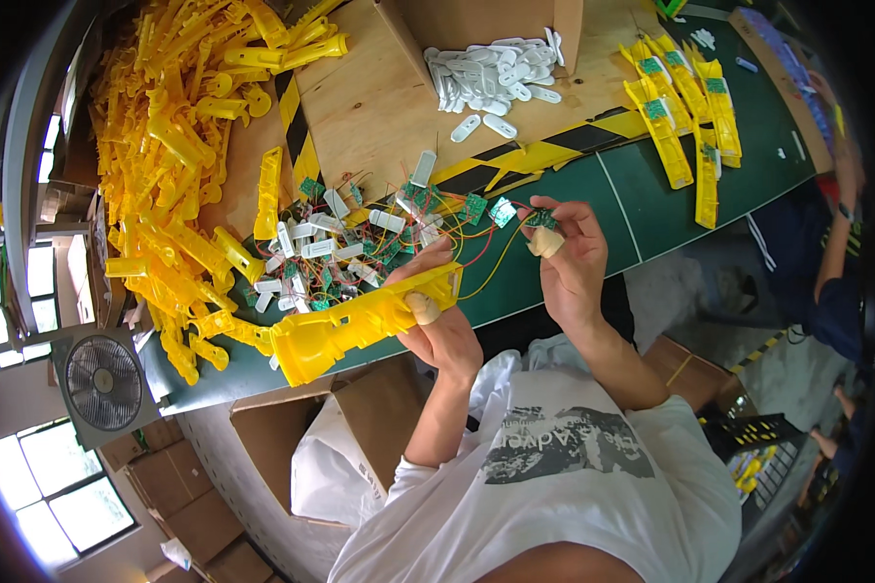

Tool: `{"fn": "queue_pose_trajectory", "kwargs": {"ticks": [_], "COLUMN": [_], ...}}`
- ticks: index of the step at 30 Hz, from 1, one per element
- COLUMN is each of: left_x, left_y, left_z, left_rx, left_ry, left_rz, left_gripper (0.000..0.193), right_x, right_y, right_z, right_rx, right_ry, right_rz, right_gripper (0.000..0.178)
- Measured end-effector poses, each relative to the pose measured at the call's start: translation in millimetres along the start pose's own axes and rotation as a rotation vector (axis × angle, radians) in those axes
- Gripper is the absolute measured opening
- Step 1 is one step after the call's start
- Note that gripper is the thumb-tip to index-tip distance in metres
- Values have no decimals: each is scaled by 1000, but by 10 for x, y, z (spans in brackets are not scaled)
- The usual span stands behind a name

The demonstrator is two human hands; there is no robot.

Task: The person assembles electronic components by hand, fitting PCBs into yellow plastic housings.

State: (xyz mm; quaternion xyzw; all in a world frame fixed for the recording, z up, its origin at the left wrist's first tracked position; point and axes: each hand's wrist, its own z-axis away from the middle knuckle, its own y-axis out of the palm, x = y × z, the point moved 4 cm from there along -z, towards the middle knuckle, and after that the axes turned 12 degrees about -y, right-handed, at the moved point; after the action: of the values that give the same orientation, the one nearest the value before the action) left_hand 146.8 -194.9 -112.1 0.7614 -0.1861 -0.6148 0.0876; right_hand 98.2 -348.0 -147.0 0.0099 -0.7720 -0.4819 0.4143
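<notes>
My left hand grips a long yellow plastic housing half, its wide end to the left, with the thumb on top. My right hand pinches a small green circuit board between thumb and fingers. Red and yellow wires run from that board toward the narrow end of the housing; where they end is hidden. Both thumbs have a pale covering on the tip. Just beyond my hands lies a tangled pile of white plastic modules and green boards with wires.
Yellow housing parts are heaped at the left. Small white oval pieces spill from a cardboard box. Several yellow shells with boards lie at the right. An open carton and a fan stand below; people work at the right.
</notes>
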Motion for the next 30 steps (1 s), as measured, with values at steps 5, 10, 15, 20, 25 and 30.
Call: {"fn": "queue_pose_trajectory", "kwargs": {"ticks": [5, 10, 15, 20, 25, 30], "left_x": [28, -41, -185, -208, -119, -91], "left_y": [-68, -102, -96, -136, -305, -408], "left_z": [-45, -99, -117, -106, -89, -49], "left_rx": [-21, -60, -44, -115, -164, -145], "left_ry": [-96, -87, 15, -46, -322, -490], "left_rz": [-6, -24, -82, -111, -28, -99], "left_gripper": [32, 35, 36, 30, 29, 39], "right_x": [211, 359, 407, 248, 128, -40], "right_y": [39, 99, 190, 216, 310, 288], "right_z": [-73, -128, -196, -148, -85, 13], "right_rx": [209, 371, 555, 382, 266, 249], "right_ry": [-89, -282, -461, -183, 183, 388], "right_rz": [244, 566, 934, 567, -2, -295], "right_gripper": [32, 38, 47, 48, 66, 61]}}
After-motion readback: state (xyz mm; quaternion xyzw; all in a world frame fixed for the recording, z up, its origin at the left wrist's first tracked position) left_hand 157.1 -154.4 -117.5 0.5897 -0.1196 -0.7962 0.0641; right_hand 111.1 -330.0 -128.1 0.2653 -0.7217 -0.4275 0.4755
